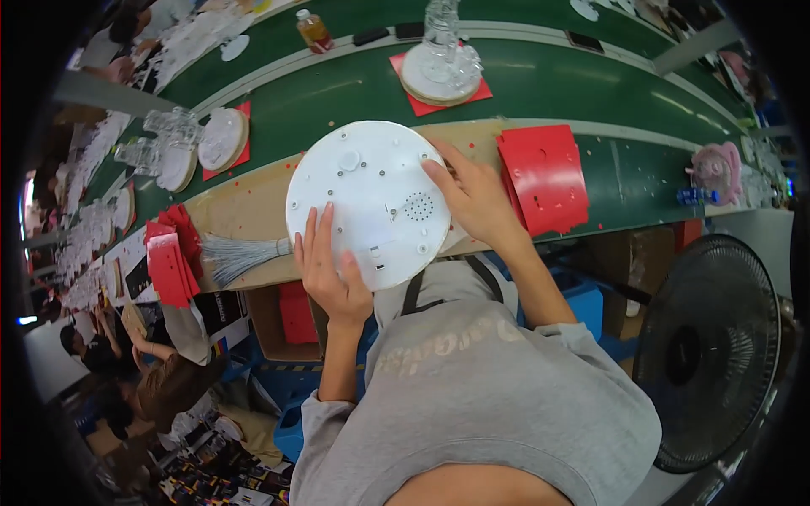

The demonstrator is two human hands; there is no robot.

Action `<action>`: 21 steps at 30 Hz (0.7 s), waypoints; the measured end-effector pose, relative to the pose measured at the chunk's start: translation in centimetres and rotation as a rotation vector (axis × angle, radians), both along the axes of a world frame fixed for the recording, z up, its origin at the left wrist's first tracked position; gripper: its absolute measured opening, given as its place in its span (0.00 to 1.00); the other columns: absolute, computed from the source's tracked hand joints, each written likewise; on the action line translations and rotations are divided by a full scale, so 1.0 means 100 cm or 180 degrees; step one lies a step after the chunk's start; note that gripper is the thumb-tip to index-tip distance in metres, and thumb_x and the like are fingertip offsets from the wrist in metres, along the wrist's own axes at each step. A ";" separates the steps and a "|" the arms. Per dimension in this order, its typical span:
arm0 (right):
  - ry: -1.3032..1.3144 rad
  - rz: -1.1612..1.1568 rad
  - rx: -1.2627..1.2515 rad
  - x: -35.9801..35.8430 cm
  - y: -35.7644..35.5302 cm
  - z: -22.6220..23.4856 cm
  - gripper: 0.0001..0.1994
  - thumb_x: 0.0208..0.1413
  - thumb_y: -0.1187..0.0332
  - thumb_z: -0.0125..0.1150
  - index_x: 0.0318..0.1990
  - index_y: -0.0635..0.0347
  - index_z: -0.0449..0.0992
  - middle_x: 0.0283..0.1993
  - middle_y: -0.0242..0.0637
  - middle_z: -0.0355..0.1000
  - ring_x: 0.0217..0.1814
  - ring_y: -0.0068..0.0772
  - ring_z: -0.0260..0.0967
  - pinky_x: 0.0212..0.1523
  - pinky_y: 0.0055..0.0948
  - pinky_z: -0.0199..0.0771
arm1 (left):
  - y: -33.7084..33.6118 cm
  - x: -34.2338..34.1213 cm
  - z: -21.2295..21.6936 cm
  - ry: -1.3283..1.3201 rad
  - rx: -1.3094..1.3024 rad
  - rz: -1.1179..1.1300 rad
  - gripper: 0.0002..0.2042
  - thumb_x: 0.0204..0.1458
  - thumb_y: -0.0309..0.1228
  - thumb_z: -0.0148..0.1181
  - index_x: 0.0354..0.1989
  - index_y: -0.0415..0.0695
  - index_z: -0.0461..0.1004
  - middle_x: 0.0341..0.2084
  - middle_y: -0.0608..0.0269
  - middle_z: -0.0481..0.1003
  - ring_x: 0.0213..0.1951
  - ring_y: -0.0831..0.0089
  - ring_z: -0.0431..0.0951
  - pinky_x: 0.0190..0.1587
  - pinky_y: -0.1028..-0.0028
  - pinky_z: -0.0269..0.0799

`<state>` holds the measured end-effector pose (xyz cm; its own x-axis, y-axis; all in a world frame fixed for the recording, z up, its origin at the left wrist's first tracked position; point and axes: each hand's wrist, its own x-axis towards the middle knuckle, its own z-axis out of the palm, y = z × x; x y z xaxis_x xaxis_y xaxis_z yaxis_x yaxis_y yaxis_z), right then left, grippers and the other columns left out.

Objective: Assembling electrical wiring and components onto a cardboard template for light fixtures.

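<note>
A white round base (371,181) with small screws, a cluster of drilled holes and a small slot is in front of me, its flat face turned toward me. At its lower left edge, my left hand (331,274) holds it, fingers spread over the face. On the upper right rim, my right hand (477,198) grips it with the thumb on the face and the fingers around the edge. A sheet of brown cardboard (245,190) lies under and beside the base. What is behind the base is hidden.
Red sheets (547,179) are stacked at the right, more red pieces (171,261) at the left beside a bundle of grey wires (240,257). Clear-topped round assemblies (439,74) stand on the green conveyor belt (540,84). A black fan (709,354) is at right; co-workers (164,379) sit at left.
</note>
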<state>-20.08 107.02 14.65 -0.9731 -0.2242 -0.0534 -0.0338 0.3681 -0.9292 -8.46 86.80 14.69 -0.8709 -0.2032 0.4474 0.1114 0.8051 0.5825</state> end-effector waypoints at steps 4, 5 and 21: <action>-0.0052 0.0446 0.1814 0.012 0.022 0.029 0.19 0.65 0.56 0.59 0.49 0.64 0.79 0.29 0.52 0.76 0.27 0.54 0.75 0.32 0.45 0.74 | 0.011 0.002 -0.002 0.0008 0.0018 0.0381 0.24 0.59 0.34 0.45 0.60 0.34 0.73 0.60 0.50 0.75 0.66 0.45 0.69 0.71 0.48 0.49; 0.0123 0.0519 0.1621 0.021 0.027 0.039 0.15 0.65 0.59 0.58 0.44 0.64 0.78 0.26 0.51 0.73 0.26 0.56 0.73 0.28 0.47 0.70 | 0.017 0.002 0.000 0.0036 -0.0014 0.0404 0.24 0.60 0.35 0.44 0.61 0.33 0.71 0.60 0.49 0.75 0.67 0.47 0.68 0.71 0.48 0.49; 0.2665 0.0717 0.0789 0.111 -0.045 0.005 0.07 0.45 0.73 0.62 0.25 0.57 0.68 0.22 0.32 0.65 0.23 0.32 0.67 0.23 0.32 0.67 | 0.040 -0.004 -0.001 0.1251 0.3617 -0.0700 0.22 0.63 0.30 0.42 0.64 0.35 0.58 0.53 0.29 0.74 0.66 0.43 0.67 0.74 0.49 0.47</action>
<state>-8.95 102.53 15.14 -0.6495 -0.4906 0.5809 -0.7593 0.4575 -0.4627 -8.86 90.79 14.57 -0.7815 -0.5153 0.3517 0.5080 -0.1983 0.8382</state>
